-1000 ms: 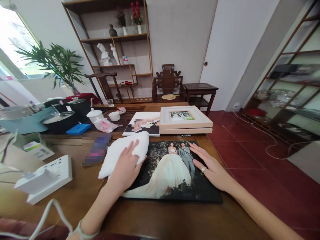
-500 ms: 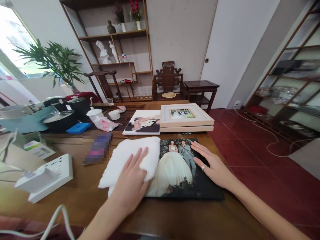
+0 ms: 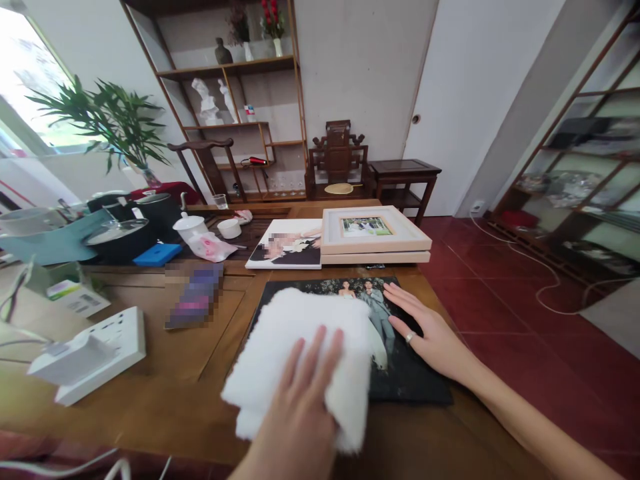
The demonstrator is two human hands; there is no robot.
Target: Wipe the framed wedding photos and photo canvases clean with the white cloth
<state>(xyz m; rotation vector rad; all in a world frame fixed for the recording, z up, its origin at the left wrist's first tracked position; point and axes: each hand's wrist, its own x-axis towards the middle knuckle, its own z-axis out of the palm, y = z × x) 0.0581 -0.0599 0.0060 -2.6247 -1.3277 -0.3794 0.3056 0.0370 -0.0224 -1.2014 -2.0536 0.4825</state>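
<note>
A dark wedding photo panel (image 3: 400, 373) lies flat on the wooden table (image 3: 165, 393). My left hand (image 3: 305, 407) presses flat on a folded white cloth (image 3: 295, 333), fingers stretched out, and the cloth covers the left and middle of the panel. My right hand (image 3: 425, 330) lies flat and open on the panel's right side, fingers spread, with a ring on one finger. Only the couple's upper part and the dark right edge of the picture show.
Behind the panel lie another photo print (image 3: 287, 247) and a stacked pale framed picture (image 3: 373, 233). To the left are a white power strip (image 3: 95, 353), black pots (image 3: 120, 237), a blue box (image 3: 157, 253) and white cups (image 3: 229, 229). Red tiled floor (image 3: 500, 300) lies right of the table edge.
My left hand has slid the white cloth rightward and toward me, from the panel's left edge across its middle. My right hand has stayed flat on the right side.
</note>
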